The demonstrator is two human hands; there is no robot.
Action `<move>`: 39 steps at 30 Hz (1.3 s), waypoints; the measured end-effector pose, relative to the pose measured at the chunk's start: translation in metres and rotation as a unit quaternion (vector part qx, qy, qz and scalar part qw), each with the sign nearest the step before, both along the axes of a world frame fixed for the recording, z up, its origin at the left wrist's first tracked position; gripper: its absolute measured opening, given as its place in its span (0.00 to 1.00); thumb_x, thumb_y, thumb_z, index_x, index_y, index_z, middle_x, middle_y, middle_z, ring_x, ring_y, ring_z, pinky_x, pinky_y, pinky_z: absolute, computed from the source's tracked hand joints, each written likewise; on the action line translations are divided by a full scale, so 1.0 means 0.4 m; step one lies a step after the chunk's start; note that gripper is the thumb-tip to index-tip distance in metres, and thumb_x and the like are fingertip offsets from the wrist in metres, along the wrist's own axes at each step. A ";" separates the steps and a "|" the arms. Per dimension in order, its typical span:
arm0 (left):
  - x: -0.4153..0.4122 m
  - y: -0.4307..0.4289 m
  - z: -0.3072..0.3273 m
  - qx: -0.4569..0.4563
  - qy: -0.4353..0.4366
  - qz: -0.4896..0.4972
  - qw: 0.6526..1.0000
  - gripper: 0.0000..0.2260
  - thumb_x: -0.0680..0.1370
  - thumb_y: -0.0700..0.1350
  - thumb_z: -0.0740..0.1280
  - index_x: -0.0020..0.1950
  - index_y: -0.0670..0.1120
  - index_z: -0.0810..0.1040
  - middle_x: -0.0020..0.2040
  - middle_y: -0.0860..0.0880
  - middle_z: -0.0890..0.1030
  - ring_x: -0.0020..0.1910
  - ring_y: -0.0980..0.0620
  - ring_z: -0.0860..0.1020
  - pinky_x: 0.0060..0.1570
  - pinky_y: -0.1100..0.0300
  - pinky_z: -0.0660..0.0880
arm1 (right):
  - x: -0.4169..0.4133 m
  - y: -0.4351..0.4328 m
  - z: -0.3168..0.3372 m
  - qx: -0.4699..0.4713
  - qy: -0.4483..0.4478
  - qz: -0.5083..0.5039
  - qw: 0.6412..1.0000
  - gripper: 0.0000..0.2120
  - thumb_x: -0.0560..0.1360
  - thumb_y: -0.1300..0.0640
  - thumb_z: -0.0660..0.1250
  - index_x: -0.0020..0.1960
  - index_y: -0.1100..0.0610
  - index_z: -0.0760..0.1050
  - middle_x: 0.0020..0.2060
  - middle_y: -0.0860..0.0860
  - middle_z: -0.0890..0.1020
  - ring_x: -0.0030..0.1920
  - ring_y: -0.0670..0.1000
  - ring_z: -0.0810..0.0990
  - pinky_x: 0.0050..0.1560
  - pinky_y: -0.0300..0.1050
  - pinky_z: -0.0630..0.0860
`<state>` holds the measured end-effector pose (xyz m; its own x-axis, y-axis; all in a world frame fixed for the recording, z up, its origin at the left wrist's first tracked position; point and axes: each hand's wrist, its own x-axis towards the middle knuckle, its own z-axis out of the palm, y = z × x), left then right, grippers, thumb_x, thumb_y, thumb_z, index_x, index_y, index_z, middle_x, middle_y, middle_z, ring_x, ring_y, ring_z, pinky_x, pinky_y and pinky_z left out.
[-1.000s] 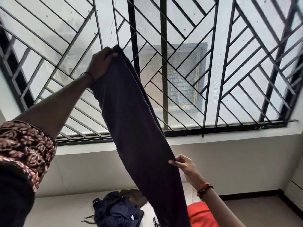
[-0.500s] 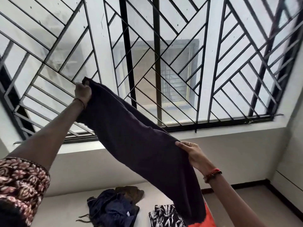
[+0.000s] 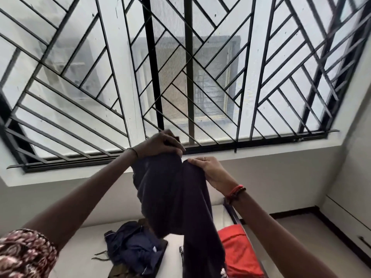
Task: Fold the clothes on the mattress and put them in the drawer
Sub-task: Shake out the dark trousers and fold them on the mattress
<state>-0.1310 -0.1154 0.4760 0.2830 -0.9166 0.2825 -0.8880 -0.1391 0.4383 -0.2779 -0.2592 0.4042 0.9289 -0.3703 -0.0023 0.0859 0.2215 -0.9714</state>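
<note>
While two hands (image 3: 160, 145) (image 3: 208, 171) grip one dark garment (image 3: 174, 199), navy heap (image 3: 134, 249), orange cloth (image 3: 239, 251) below.

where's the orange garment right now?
Head view, lower right: the orange garment lies on the mattress, just right of the hanging dark garment; the navy pile sits further left.

Dark purple garment (image 3: 172, 197), navy clothes (image 3: 136, 249), orange cloth (image 3: 239, 251).
</note>
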 end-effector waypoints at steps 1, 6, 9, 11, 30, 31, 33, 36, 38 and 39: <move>-0.016 -0.012 0.005 0.064 0.007 -0.022 0.998 0.11 0.71 0.51 0.73 0.53 0.54 0.83 0.44 0.53 0.75 0.49 0.64 0.72 0.53 0.72 0.68 | 0.000 0.009 0.000 -0.031 -0.005 0.006 0.999 0.06 0.73 0.63 0.70 0.43 0.67 0.80 0.34 0.55 0.84 0.32 0.47 0.81 0.36 0.37 0.79; -0.022 -0.039 -0.007 0.236 0.062 -0.074 0.967 0.06 0.74 0.54 0.69 0.50 0.58 0.83 0.41 0.59 0.78 0.46 0.64 0.76 0.50 0.66 0.70 | -0.010 0.022 -0.001 -0.132 -0.014 0.009 0.991 0.05 0.72 0.62 0.72 0.38 0.62 0.81 0.32 0.52 0.81 0.30 0.43 0.78 0.31 0.33 0.73; -0.024 -0.048 -0.018 0.282 0.039 -0.079 0.956 0.08 0.71 0.62 0.68 0.35 0.61 0.79 0.38 0.56 0.77 0.43 0.57 0.75 0.48 0.54 0.72 | -0.006 0.016 -0.009 -0.167 -0.014 0.014 0.986 0.06 0.73 0.62 0.70 0.37 0.60 0.80 0.31 0.51 0.81 0.30 0.41 0.77 0.32 0.32 0.72; -0.026 -0.059 -0.017 0.311 0.001 -0.063 0.948 0.09 0.69 0.62 0.69 0.35 0.59 0.79 0.38 0.52 0.78 0.41 0.58 0.75 0.44 0.58 0.72 | -0.002 0.020 -0.018 -0.195 -0.008 0.025 0.980 0.06 0.74 0.62 0.69 0.39 0.60 0.80 0.32 0.52 0.80 0.30 0.40 0.76 0.32 0.31 0.72; 0.000 -0.014 0.242 0.051 -0.250 0.034 0.966 0.09 0.73 0.51 0.71 0.43 0.46 0.80 0.49 0.46 0.71 0.45 0.48 0.75 0.50 0.50 0.73 | -0.057 -0.118 -0.235 -0.245 0.102 0.122 0.956 0.13 0.70 0.67 0.72 0.54 0.67 0.78 0.46 0.52 0.82 0.46 0.48 0.80 0.53 0.42 0.77; 0.007 -0.010 0.258 0.033 -0.253 0.042 0.966 0.09 0.73 0.51 0.71 0.44 0.46 0.81 0.49 0.45 0.71 0.46 0.48 0.75 0.51 0.50 0.73 | -0.059 -0.122 -0.257 -0.256 0.109 0.112 0.954 0.11 0.70 0.67 0.72 0.52 0.67 0.79 0.43 0.50 0.82 0.44 0.45 0.80 0.50 0.39 0.78; 0.022 -0.002 0.284 0.006 -0.257 0.057 0.965 0.09 0.73 0.50 0.72 0.45 0.45 0.82 0.48 0.45 0.71 0.47 0.48 0.75 0.51 0.52 0.73 | -0.063 -0.125 -0.296 -0.259 0.114 0.088 0.955 0.07 0.70 0.68 0.71 0.48 0.63 0.80 0.37 0.42 0.82 0.39 0.40 0.79 0.44 0.35 0.76; 0.039 0.008 0.306 -0.022 -0.259 0.075 0.963 0.09 0.72 0.51 0.72 0.44 0.45 0.82 0.46 0.47 0.70 0.44 0.50 0.74 0.50 0.52 0.73 | -0.062 -0.128 -0.337 -0.262 0.123 0.060 0.955 0.08 0.71 0.70 0.69 0.44 0.58 0.78 0.32 0.40 0.81 0.36 0.37 0.78 0.41 0.33 0.74; 0.048 0.014 0.311 -0.039 -0.258 0.091 0.961 0.07 0.73 0.48 0.72 0.44 0.44 0.82 0.46 0.46 0.70 0.46 0.49 0.74 0.52 0.53 0.72 | -0.057 -0.136 -0.370 -0.286 0.139 0.061 0.946 0.09 0.69 0.69 0.70 0.42 0.57 0.77 0.32 0.41 0.80 0.35 0.36 0.77 0.41 0.34 0.74; 0.053 0.017 0.313 -0.049 -0.257 0.104 0.960 0.06 0.73 0.47 0.72 0.44 0.45 0.81 0.47 0.46 0.70 0.47 0.48 0.74 0.53 0.54 0.71 | -0.055 -0.145 -0.391 -0.300 0.150 0.061 0.940 0.08 0.68 0.68 0.71 0.42 0.57 0.77 0.34 0.41 0.80 0.35 0.36 0.76 0.41 0.34 0.74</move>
